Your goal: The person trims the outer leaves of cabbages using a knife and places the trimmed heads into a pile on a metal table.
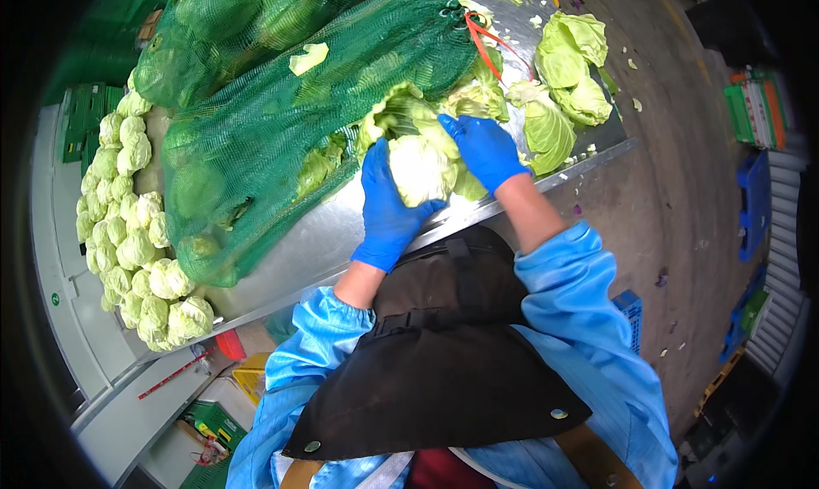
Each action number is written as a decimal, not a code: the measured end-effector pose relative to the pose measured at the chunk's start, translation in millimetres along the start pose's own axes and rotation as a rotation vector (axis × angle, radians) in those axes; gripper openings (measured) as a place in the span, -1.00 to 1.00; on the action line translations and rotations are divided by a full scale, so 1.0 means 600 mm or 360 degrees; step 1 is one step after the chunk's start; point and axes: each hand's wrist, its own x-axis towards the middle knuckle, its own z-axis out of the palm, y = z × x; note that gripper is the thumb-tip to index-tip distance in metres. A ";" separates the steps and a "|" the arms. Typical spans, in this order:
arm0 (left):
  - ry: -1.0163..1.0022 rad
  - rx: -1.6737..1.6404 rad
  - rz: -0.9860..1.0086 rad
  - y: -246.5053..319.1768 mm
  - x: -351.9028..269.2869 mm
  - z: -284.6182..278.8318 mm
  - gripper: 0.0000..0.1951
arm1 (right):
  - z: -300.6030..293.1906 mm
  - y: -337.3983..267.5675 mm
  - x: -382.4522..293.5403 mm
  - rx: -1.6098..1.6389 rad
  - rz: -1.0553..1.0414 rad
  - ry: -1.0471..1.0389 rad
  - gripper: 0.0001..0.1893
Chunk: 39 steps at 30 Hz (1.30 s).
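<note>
A pale cabbage head [419, 169] rests near the front edge of the steel table, with green outer leaves folded back around it. My left hand [390, 207], in a blue glove, cups its left and near side. In a matching glove, my right hand [484, 148] grips an outer leaf at the head's upper right; the fingertips are partly hidden by the leaf. Behind and left lies a green mesh sack [275, 111] with cabbages inside and a red tie [477, 34] at its end. Loose cabbage leaves [549, 130] lie right of my right hand.
Many trimmed cabbage heads [137, 249] are gathered at the table's left end. Another filled mesh sack [256, 15] lies at the back. The metal table edge [269, 300] runs in front of my body. A blue plastic crate [630, 316] stands on the floor at right.
</note>
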 end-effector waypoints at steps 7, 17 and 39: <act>-0.0086 -0.0393 0.0285 -0.092 -0.067 -0.052 0.16 | 0.000 0.065 0.014 -0.0070 0.0218 0.0258 -0.56; 0.0017 -0.0491 0.0031 -0.059 -0.064 -0.027 0.13 | 0.032 -0.102 -0.031 0.0052 -0.0465 -0.0151 -0.34; 0.0435 -0.2325 -0.0606 -0.065 -0.053 -0.147 -0.07 | -0.069 0.029 0.030 0.0726 0.0130 0.0327 -0.62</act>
